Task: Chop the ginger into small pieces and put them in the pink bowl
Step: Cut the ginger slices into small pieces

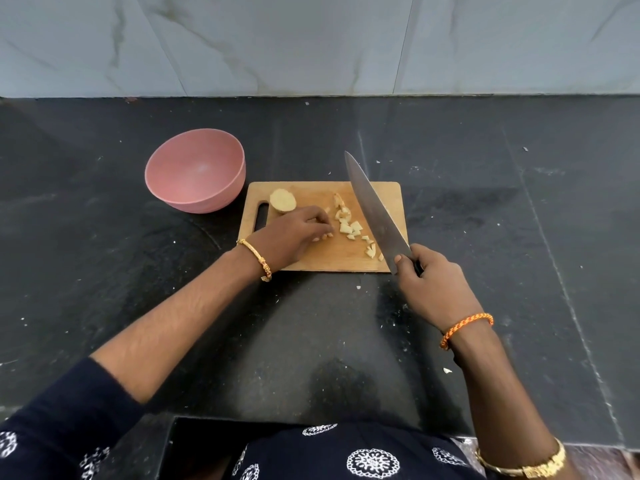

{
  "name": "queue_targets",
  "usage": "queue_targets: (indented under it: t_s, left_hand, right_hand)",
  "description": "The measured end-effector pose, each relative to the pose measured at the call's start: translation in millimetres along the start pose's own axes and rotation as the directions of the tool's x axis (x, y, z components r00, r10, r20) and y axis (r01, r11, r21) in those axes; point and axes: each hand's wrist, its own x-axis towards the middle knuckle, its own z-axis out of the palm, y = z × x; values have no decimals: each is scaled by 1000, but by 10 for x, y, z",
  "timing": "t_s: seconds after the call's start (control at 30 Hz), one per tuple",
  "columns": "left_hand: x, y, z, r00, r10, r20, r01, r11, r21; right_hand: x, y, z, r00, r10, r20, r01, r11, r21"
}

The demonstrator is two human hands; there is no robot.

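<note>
Now, on the dark counter (346, 341): a wooden cutting board (311, 259) at centre, a pink bowl (196, 170) touching its corner at 10 o'clock, nothing in it. Right hand (434, 284) at the board's 4 o'clock corner, fingers wrapped round the handle of a big knife (375, 211), blade lifted and pointing toward 11 o'clock. Left hand (294, 233) resting on the board, fingers curled over small ginger pieces (353, 228) scattered beside the blade. Larger uncut ginger chunk (283, 201) at the board's 10 o'clock end, near the handle slot.
</note>
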Motion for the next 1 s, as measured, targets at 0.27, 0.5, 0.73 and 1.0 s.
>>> queue_targets:
  t_s: [0.27, 0.5, 0.73, 1.0]
  left_hand:
    - [97, 136, 110, 926, -314, -208, 274, 940, -202]
    - [18, 300, 157, 847, -482, -225, 427, 868, -253]
    - [-64, 366, 207, 813, -527, -249, 455, 840, -294]
    - [-100, 359, 226, 786, -552, -277, 423, 808, -411]
  right_hand:
    - [-172, 1, 32, 997, -65, -38, 66, 998, 6]
    - [-328, 73, 215, 998, -53, 16, 53, 999, -10]
    - [-358, 42, 382, 999, -51, -3, 51, 997, -58]
    - [-255, -15, 374, 993, -90, 71, 97, 991, -89]
